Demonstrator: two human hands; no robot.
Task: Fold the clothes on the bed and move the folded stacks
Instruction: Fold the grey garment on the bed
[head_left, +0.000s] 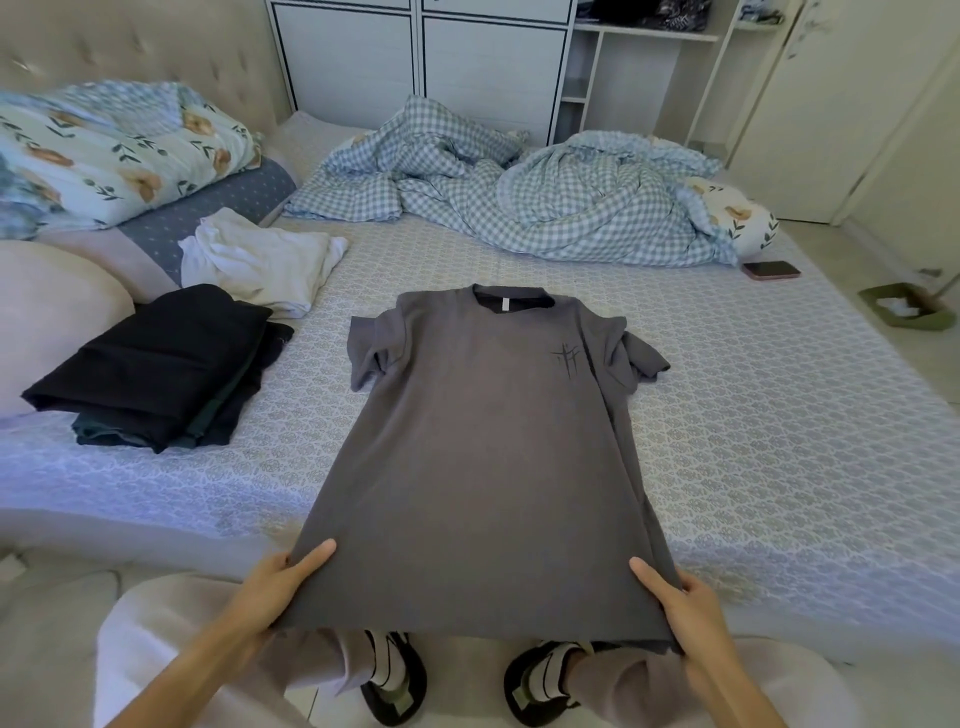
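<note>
Presently, from my remote seat, I logged one grey T-shirt (483, 447) lying front-up on the bed (753, 441), collar away from me, hem drawn over the near mattress edge. My left hand (283, 582) gripped the hem's left corner, thumb on top, the other fingers hidden beneath the cloth. My right hand (691, 608) gripped the right corner likewise, thumb above, remaining fingers out of sight under the fabric. Both sleeves lay bunched; a small dark mark on the chest was too faint to read.

Further items: a folded dark stack (156, 364) left of the shirt, its lower layers barely distinguishable; a white garment pile (260, 260) just beyond it, touching; a crumpled checked duvet (519, 197) at the far side; floral bedding (114, 150) far left, cut off by the frame; a phone (771, 270) near the right mattress edge. My sandalled feet (395, 680) showed partly below the hem.
</note>
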